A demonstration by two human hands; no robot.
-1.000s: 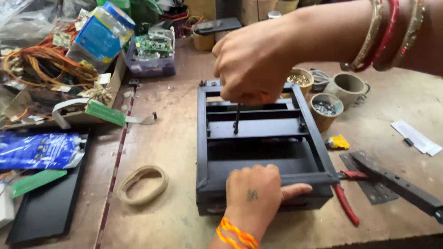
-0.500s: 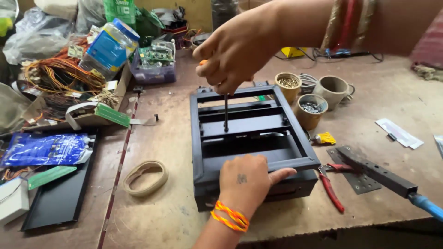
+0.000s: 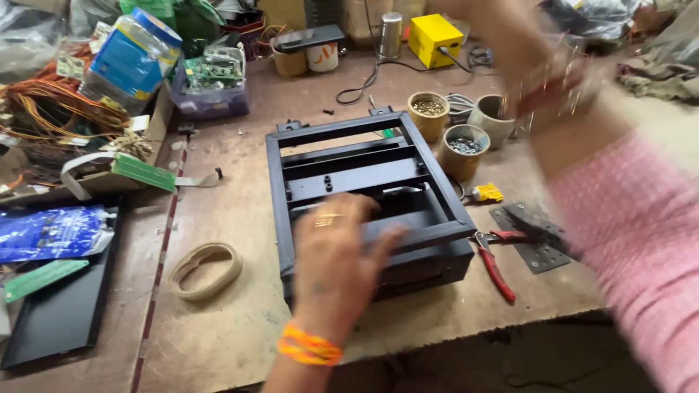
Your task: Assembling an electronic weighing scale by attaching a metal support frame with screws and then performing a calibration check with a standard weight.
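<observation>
Black metal frame [image 3: 364, 182] lies flat, long axis running away from the bench edge; left hand [image 3: 338, 258] spread open over its near end; right hand's grip cannot be told.

My left hand [image 3: 336, 255] motion-blurred over front of black frame [image 3: 364, 191]; can't tell whether fingers touch it or hover. Frame's near-left corner hidden behind hand. My right hand cut off at top edge, only smeared wrist and bangles [image 3: 555, 86] showing. Pink sleeve [image 3: 641, 255] runs off right edge. Pliers [image 3: 496, 263] partly blurred; cup [image 3: 464, 149] contents too small to tell.
</observation>
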